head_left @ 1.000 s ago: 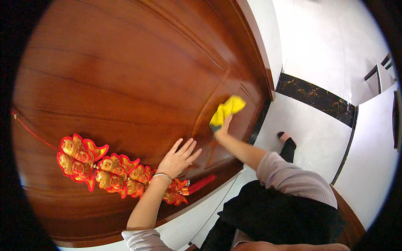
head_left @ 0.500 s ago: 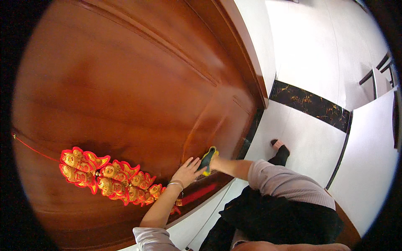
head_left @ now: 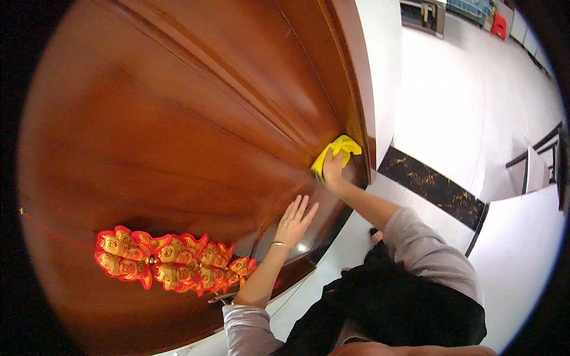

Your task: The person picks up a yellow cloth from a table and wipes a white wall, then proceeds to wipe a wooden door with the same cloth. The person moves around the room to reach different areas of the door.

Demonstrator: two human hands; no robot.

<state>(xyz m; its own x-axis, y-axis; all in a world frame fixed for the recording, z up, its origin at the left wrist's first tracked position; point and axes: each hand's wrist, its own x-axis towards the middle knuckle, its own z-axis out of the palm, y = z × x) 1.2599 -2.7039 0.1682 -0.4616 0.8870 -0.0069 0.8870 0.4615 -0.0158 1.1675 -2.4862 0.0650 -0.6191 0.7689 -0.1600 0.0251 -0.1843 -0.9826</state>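
A brown wooden door with a glossy surface fills the left and middle of the view. My right hand presses a bunched yellow cloth against it, close to the door's right edge. Fingers are partly hidden by the cloth's folds. Lower and to the left, my left hand rests flat on the door with its fingers spread and nothing in it. A bracelet circles that wrist. Left of my left forearm hangs a red and gold fish decoration on a red string.
A metal door handle sticks out below the fish decoration. To the right, a black marble strip crosses the white floor. A chair stands at the far right, and a red object lies at the far top right.
My right hand has moved up and right along the door with the cloth, whose yellow side now shows instead of its dark one. My left hand has shifted up and right, apart from the cloth.
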